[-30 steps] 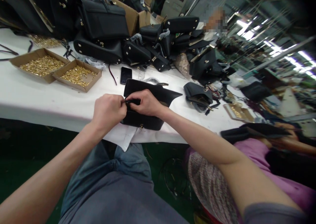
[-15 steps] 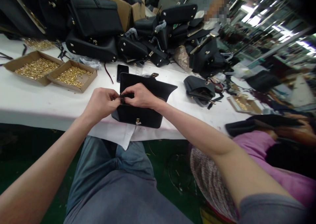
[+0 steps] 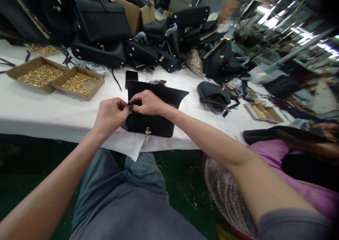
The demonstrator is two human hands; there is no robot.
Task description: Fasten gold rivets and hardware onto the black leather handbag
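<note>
Table (image 3: pixel 74 114), one, white-covered, running across the view. Pile of black handbags (image 3: pixel 102 23), along the far side, several handles wrapped. Co-worker in a pink top (image 3: pixel 270 151), one, seated at the right. Black flap bag (image 3: pixel 159 125), one, at the near edge of the table before the wearer, front panel toward the body, flap raised behind the opening. Cardboard trays, two, left of the bag, touching: larger tray (image 3: pixel 47 88) and smaller tray (image 3: pixel 96 89), both holding small gold-coloured pieces. Small black bag (image 3: pixel 213 92), one, well to the right of the flap bag.

Left hand (image 3: pixel 109 113), thumb and fingers pinched together on the left end of the flap bag's opening. Right hand (image 3: pixel 147 103), reaching over the opening, fingertips likewise clamped there, just beside the left; the exact part gripped is hidden. Phone (image 3: pixel 131 77), dark, just behind the flap. Clasp (image 3: pixel 147 130), gold-coloured, on the front panel.
</note>
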